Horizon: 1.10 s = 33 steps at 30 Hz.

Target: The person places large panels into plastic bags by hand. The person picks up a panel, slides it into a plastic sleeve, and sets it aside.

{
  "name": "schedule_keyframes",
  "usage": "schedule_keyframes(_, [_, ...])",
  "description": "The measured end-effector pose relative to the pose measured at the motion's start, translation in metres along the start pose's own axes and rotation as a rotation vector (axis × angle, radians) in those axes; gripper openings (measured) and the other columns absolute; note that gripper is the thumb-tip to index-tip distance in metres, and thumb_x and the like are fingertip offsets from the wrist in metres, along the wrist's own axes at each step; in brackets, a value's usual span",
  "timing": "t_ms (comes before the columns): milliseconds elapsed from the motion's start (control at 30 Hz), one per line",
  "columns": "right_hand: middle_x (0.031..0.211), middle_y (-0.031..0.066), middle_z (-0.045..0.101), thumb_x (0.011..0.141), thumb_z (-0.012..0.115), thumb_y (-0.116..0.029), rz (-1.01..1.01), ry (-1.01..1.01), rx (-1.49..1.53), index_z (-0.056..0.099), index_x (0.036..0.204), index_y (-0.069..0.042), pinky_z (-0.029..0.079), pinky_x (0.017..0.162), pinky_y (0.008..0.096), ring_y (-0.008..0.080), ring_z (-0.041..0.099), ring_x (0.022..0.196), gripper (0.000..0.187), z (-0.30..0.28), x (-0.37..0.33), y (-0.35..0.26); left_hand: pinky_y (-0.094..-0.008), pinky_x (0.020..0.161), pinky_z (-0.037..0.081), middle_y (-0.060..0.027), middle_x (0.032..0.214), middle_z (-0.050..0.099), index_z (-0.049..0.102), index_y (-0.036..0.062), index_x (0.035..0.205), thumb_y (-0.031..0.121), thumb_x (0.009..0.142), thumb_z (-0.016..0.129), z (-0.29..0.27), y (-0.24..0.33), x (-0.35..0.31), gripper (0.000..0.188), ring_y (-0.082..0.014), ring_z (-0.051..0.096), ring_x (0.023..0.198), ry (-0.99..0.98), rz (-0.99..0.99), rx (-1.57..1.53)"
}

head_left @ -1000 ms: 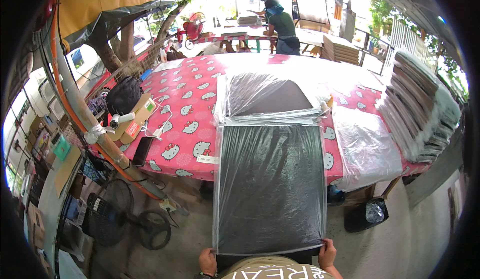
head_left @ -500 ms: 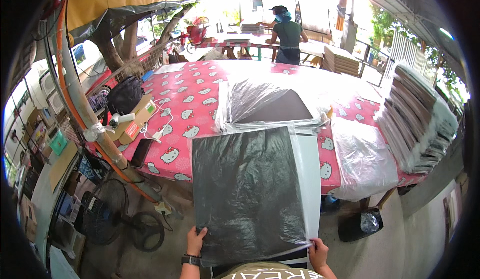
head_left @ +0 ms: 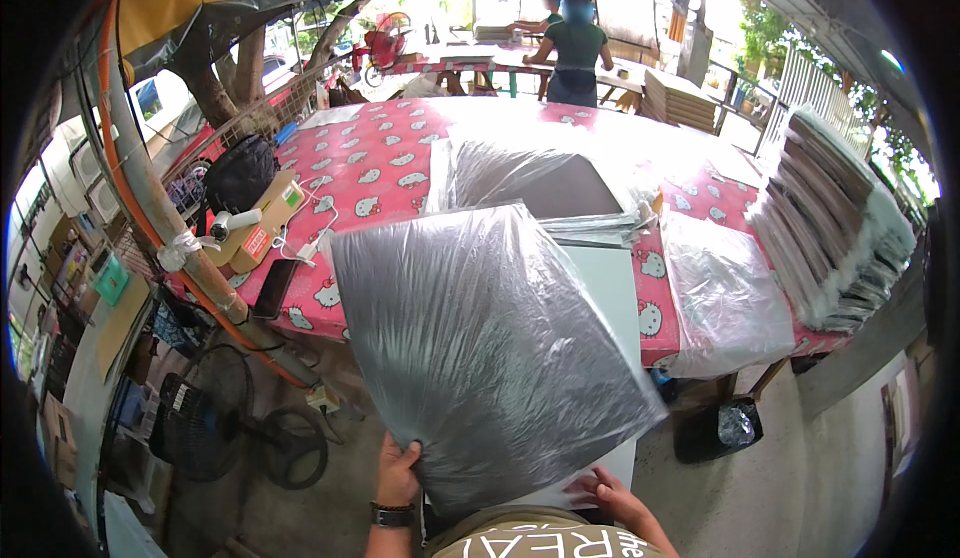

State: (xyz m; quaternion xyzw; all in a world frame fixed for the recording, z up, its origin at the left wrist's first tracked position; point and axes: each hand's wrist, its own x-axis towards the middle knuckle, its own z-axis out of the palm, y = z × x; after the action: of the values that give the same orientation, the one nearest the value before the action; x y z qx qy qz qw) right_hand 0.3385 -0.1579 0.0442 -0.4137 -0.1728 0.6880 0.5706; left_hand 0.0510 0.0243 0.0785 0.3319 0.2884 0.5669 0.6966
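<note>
Your left hand [head_left: 398, 466] is closed on the near-left edge of a plastic-wrapped dark board [head_left: 490, 348], thumb on top. Your right hand [head_left: 612, 500], fingers loosely bent, is at its near-right edge; whether it grips the plastic, you cannot tell. The board lies turned askew in front of you, partly covering a white board [head_left: 605, 288] by the pink-covered table [head_left: 385, 138].
</note>
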Motion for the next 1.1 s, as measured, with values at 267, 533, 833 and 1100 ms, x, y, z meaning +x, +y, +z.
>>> schedule_keyframes(267, [0.111,0.0113,0.05,0.074,0.061,-0.006,-0.665,0.5,0.02,0.043,0.114,0.003,0.034,0.09,0.0327,0.022,0.049,0.1,0.045,0.068,0.057,-0.062,-0.0282,0.081,0.042,-0.0088,0.101,0.058,0.047,0.0004,0.111,0.01,0.076,0.063,0.01,-0.071,-0.023,0.04,-0.0157,0.054,0.091,-0.418,-0.64,0.343])
schedule_keyframes(533, [0.124,0.0119,0.04,0.073,0.062,-0.005,-1.17,0.858,-0.749,0.035,0.125,0.003,0.024,0.098,0.0305,0.0207,0.038,0.113,0.059,0.036,-0.029,-0.193,-0.0248,0.074,0.045,-0.0087,0.093,0.061,0.049,0.0001,0.11,0.014,0.081,0.056,0.006,-0.079,-0.019,0.033,-0.0121,0.057,0.082,-0.573,-0.693,0.501])
schedule_keyframes(833, [0.095,0.0059,0.06,0.08,0.06,-0.012,-2.108,1.035,-1.245,0.057,0.096,-0.002,0.04,0.075,0.0243,0.0132,0.053,0.083,0.019,0.09,0.014,-0.375,-0.0281,0.078,0.045,-0.0116,0.099,0.058,0.047,-0.0028,0.111,0.017,0.081,0.058,-0.031,-0.054,0.024,0.037,-0.016,0.056,0.086,-0.416,-0.635,0.499])
schedule_keyframes(1100, [0.092,0.0092,0.06,0.072,0.042,0.004,-1.805,0.458,-1.805,0.059,0.1,-0.013,0.038,0.079,0.0369,0.0243,0.055,0.088,0.038,0.24,0.303,-0.465,-0.0264,0.076,0.044,-0.0097,0.101,0.058,0.048,-0.0003,0.112,0.018,0.081,0.058,-0.04,-0.058,0.008,0.038,-0.0145,0.055,0.086,-0.295,-0.632,0.444])
